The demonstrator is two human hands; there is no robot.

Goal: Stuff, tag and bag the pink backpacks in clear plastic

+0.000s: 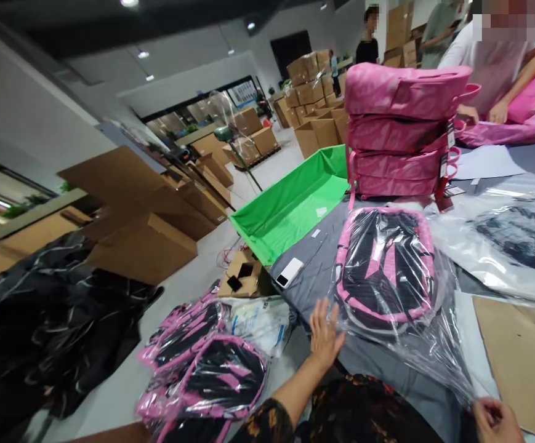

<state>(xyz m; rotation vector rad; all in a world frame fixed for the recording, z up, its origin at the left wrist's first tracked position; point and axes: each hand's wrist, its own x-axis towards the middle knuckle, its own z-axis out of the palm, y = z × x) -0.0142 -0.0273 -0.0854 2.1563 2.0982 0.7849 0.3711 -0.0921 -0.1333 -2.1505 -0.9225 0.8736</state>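
At the near edge of the gray desk [319,258], the left hand [325,332] is positioned with fingers spread, just beside the lower left corner of the wrapped backpack [387,264]; contact with the surface cannot be confirmed. The right hand [495,421] has its fingers curled and pinches the loose end of the clear plastic bag [438,344]. The backpack lies flat inside this bag on the desk, black panel with pink border facing up.

Directly behind it, a stack of pink backpacks [401,132] obstructs access to the far side. To the left are a white phone [289,272] and, adjoining the desk, a green bin [295,215]. To the right, a cardboard sheet [516,369] is located near the right hand. Bagged backpacks [225,378] are piled below the desk at left. Across the desk, a co-worker's hands [498,112] touch pink material [526,120].
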